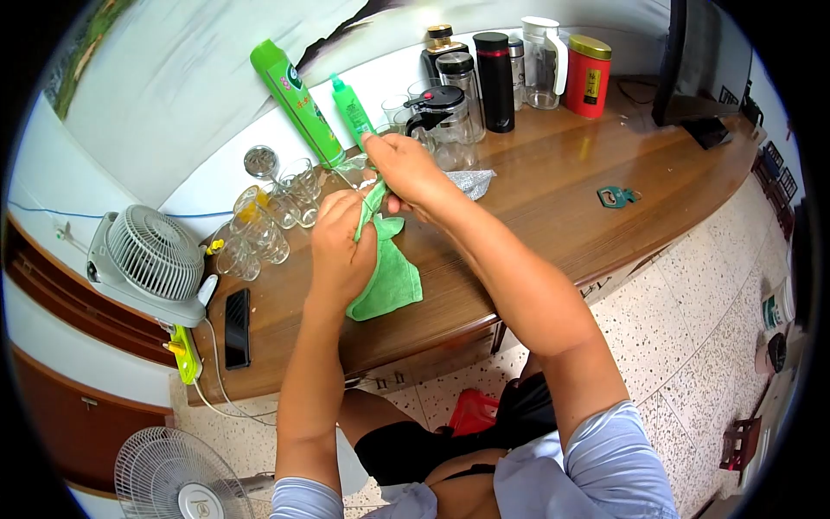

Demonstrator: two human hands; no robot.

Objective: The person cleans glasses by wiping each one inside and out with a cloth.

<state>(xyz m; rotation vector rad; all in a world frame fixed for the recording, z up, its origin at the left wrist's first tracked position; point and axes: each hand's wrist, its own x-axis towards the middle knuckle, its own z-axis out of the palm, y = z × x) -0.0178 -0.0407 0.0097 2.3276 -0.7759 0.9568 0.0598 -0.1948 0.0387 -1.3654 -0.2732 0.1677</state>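
A green cloth (pixel 391 278) hangs down over the table between my hands, its upper part bunched. My left hand (pixel 341 233) is closed around the bunched part. My right hand (pixel 405 171) is closed just above it, with its thumb up and its fingers against the cloth's top end. A clear, glass-like piece (pixel 350 168) shows past my fingertips, touching both hands. Its full shape is hidden. Close behind stand a tall green spray can (pixel 298 102) and a green squeeze bottle (pixel 352 112).
Several glasses (pixel 259 227) stand left of my hands, near a small grey fan (pixel 156 255) and a black phone (pixel 237 329). Behind on the right are a glass teapot (pixel 450 130), a black flask (pixel 494 82), a clear pitcher (pixel 542 65) and a red tin (pixel 589 78).
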